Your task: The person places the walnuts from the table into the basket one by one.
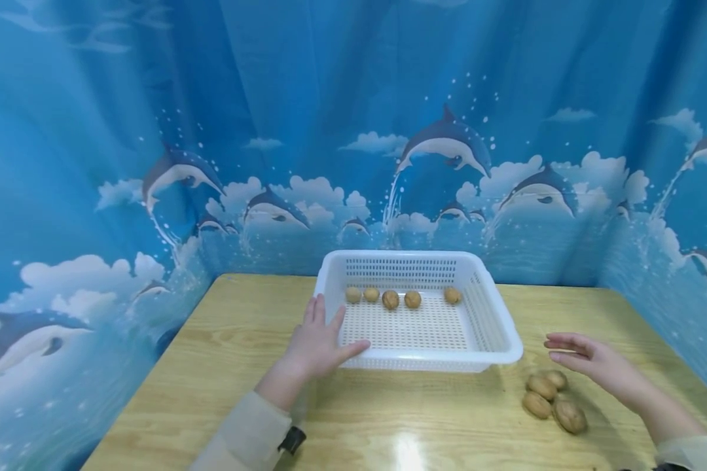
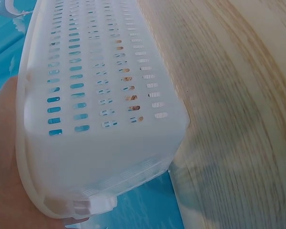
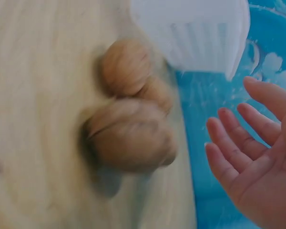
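— Walnuts point(image 1: 550, 396) lie in a small cluster of four on the wooden table point(image 1: 224, 366), near the front right corner of the white basket point(image 1: 495, 340). See them?

— Yes, and five more walnuts sit in a row inside the basket point(image 1: 391, 299), along its far wall.

— Where is the right hand point(image 1: 589, 360)?

— Just above and behind the cluster on the table, fingers straight and slightly apart, palm turned inward, holding nothing. In the right wrist view the walnuts are blurred, and the hand is apart from them.

— And the left hand point(image 1: 318, 343)?

— Laid against the basket's front left corner, fingers straight and spread along the left wall, thumb stretched along the front rim. The left wrist view shows the palm flat against the rim.

— Behind it all?

— A blue curtain with dolphins point(image 1: 448, 144).
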Action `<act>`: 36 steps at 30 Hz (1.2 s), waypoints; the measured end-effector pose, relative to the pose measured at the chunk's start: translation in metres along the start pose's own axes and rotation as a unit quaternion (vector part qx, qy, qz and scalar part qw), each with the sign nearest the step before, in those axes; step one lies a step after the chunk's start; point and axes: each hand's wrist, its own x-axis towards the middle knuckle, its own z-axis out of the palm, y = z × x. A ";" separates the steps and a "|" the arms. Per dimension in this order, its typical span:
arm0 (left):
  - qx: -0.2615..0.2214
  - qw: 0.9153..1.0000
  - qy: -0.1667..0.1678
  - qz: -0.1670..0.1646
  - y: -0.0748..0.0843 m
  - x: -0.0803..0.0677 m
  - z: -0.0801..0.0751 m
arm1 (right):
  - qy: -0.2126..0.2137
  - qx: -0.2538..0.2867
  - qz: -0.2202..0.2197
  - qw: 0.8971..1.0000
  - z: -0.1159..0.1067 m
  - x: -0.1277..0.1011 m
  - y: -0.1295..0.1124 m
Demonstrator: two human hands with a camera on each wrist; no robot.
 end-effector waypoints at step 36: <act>-0.009 1.000 -0.016 -0.014 0.003 -0.001 -0.004 | -0.007 -0.091 0.044 0.995 0.004 -0.009 0.039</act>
